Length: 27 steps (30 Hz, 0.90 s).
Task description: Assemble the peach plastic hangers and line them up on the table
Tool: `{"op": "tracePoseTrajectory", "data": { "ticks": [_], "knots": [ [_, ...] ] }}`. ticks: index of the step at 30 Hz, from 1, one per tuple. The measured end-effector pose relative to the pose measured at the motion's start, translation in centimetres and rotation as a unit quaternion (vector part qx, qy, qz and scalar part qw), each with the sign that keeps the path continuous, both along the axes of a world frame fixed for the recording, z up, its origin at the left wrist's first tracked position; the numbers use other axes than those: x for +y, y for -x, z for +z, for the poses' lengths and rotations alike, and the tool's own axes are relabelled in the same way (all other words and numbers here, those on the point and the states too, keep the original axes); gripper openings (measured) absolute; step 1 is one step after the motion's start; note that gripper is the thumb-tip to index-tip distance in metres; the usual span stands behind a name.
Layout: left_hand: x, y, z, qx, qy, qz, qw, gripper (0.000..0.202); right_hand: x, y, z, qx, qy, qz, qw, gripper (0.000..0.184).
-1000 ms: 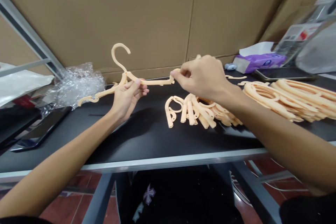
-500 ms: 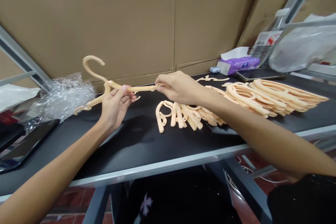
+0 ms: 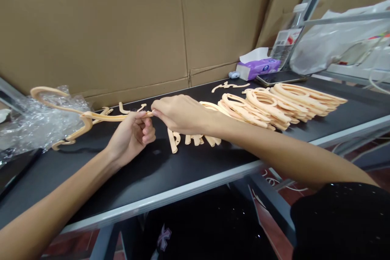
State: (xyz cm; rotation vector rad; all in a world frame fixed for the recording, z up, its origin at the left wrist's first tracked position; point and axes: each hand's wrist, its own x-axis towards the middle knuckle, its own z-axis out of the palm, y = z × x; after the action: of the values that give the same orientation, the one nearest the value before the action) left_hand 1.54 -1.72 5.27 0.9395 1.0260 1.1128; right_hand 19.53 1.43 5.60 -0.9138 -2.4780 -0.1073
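A peach-coloured plastic clothes hanger (image 3: 105, 117) is held above the left part of the black table, its hook pointing left. My left hand (image 3: 131, 138) pinches one arm of it near the end, between thumb and fingers. My right hand (image 3: 179, 113) is closed on the tip of that same arm, right beside the left fingertips; its fingers partly hide what they grip. Under and behind the right hand lie loose peach hanger parts (image 3: 173, 142). Farther right, a fanned pile of flat hanger parts (image 3: 280, 103) rests on the table (image 3: 146, 174).
Crumpled clear plastic wrap (image 3: 45, 118) lies at the left. Along the back stand a purple tissue pack (image 3: 258, 68), a clear bottle (image 3: 288, 36) and a phone (image 3: 282, 77). One small peach piece (image 3: 230, 85) lies near the cardboard wall (image 3: 122, 28).
The hanger and both hands have moved left and a little lower in view. My left hand has slid along the arm towards its tip, closer to my right hand. The camera has turned somewhat.
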Motion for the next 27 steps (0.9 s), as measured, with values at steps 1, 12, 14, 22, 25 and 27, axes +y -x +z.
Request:
{"op": "tracePoseTrajectory", "data": {
  "ticks": [1,12,14,22,25,27],
  "knots": [
    [0.0,0.0,0.0,-0.008,0.01,-0.005,1.0,0.043,0.0,0.0,-0.1,-0.005,-0.001,-0.003,1.0,0.029],
    [0.3,-0.2,-1.0,-0.124,0.099,-0.001,0.987,0.045,-0.1,0.4,-0.3,-0.014,0.044,-0.005,0.999,0.029],
    [0.3,-0.3,-1.1,-0.128,0.101,-0.006,0.987,0.046,0.2,0.4,-0.3,0.017,0.075,0.01,0.997,0.029],
    [0.3,-0.2,-1.4,-0.155,0.118,0.007,0.981,0.042,-0.2,0.6,-0.6,0.013,0.065,-0.01,0.998,0.031],
    [0.4,-0.2,-1.4,-0.162,0.113,0.012,0.98,0.039,-1.0,0.8,-0.5,-0.057,0.014,-0.048,0.997,0.03],
    [0.4,-0.2,-1.4,-0.163,0.114,0.016,0.98,0.038,-1.1,0.8,-0.3,-0.07,0.014,-0.052,0.996,0.031]
  ]
}}
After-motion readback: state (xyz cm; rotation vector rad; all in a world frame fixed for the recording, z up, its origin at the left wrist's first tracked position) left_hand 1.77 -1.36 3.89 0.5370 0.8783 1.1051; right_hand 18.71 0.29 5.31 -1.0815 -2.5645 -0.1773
